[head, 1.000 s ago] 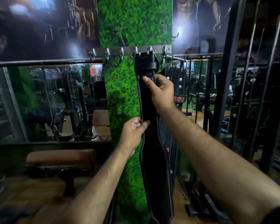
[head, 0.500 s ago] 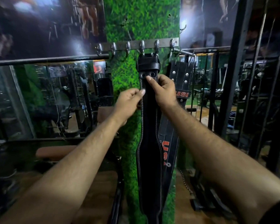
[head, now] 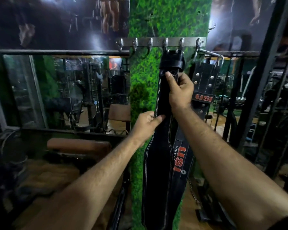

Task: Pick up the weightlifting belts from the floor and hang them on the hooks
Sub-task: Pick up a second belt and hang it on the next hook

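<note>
Black belt [head: 158,165] hangs straight down the green pillar [head: 143,83], buckle end up at the hook rail [head: 161,42]. Its buckle sits right under the fourth and fifth hooks from the rail's left; can't tell exactly which hook carries it.

Right hand [head: 179,92] is high on the belt, just below the buckle: fingers curled round the strap's right edge, thumb pressed flat on the front beside the two rivets. Clamped on the belt.

Left hand [head: 145,125] is lower, on the strap's left edge where it starts to widen: thumb across the front, fingers wrapped behind. Also gripping the belt.

USI belt [head: 179,160], red lettering, hangs just right of the black belt and partly behind it, off the rail's rightmost hook. Its studded upper strap shows right of the right hand.

Left of the pillar: mirror [head: 60,90] with gym machines reflected, padded brown bench [head: 78,145] below it. Dark posters above the rail on both sides. Right of the pillar: black steel rack uprights [head: 264,80]. A thin chain hangs low beside the USI belt.
</note>
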Motion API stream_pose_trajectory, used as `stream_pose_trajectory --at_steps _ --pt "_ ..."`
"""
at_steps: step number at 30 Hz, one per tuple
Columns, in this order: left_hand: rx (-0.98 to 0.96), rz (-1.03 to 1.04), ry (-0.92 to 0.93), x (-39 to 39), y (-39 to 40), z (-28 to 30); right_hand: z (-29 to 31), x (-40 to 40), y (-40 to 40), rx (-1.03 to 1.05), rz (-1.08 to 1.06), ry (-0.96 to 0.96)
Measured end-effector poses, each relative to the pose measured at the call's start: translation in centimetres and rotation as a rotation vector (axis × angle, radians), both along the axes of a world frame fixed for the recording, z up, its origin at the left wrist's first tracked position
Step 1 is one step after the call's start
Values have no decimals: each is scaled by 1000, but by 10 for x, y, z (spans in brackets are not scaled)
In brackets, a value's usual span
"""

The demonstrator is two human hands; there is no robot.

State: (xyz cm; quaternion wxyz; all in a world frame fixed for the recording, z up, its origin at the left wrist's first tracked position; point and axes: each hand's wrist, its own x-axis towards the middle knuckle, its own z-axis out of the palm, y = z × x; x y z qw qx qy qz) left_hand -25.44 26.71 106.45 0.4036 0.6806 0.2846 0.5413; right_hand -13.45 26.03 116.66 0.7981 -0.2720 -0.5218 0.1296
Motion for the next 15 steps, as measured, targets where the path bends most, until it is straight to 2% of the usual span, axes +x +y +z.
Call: stream_pose_trajectory --at_steps 3,6,8,10,12,13,15 --pt "-59 -32 50 -10 -7 -40 -4 -3 2 -13 -4 -2" --pt "-124 -38 192 -18 -12 -61 -10 -8 5 -35 3 -31" --pt "-151 -75 338 -21 -8 -63 -18 -8 6 -57 -2 -29" --pt "-195 -196 491 -26 -7 -57 -25 -4 8 -71 -5 -32" --pt "-219 -219 566 -30 -9 -43 -30 1 11 -82 30 -52" --pt "-195 -191 533 -30 -13 -29 -31 2 12 -89 49 -68" --pt "-170 -122 291 -28 -17 9 -34 2 12 -118 76 -146"
